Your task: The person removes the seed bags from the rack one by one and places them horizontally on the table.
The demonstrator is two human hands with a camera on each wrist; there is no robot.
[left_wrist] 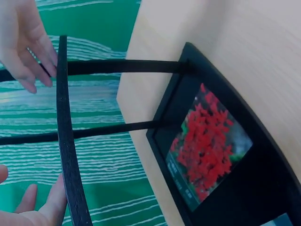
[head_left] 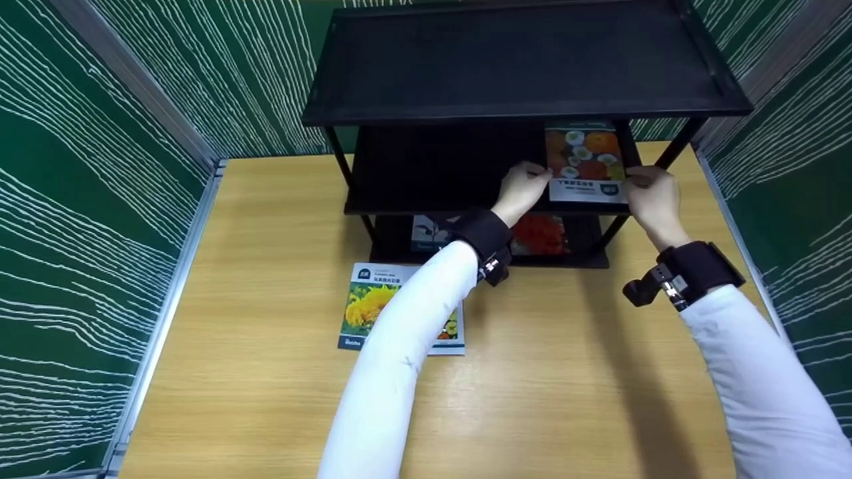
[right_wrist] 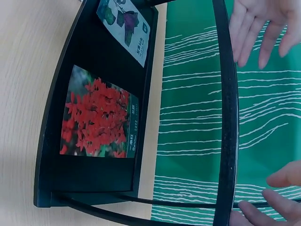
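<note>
A booklet with orange and white flowers on its cover lies flat at the right end of the black rack's middle shelf. My left hand has its fingertips at the booklet's left edge. At its lower right corner, beside the rack's post, is my right hand. Seen from the right wrist, the left hand's fingers extend toward the shelf rim. The right hand appears in the left wrist view with relaxed fingers. Both wrist views look past the shelf edge, so this booklet is hidden there.
On the bottom shelf lie a red-flower booklet and a pale one with purple petals. A yellow-flower booklet and another booklet are on the wooden table, partly under the left forearm. The top shelf overhangs the hands.
</note>
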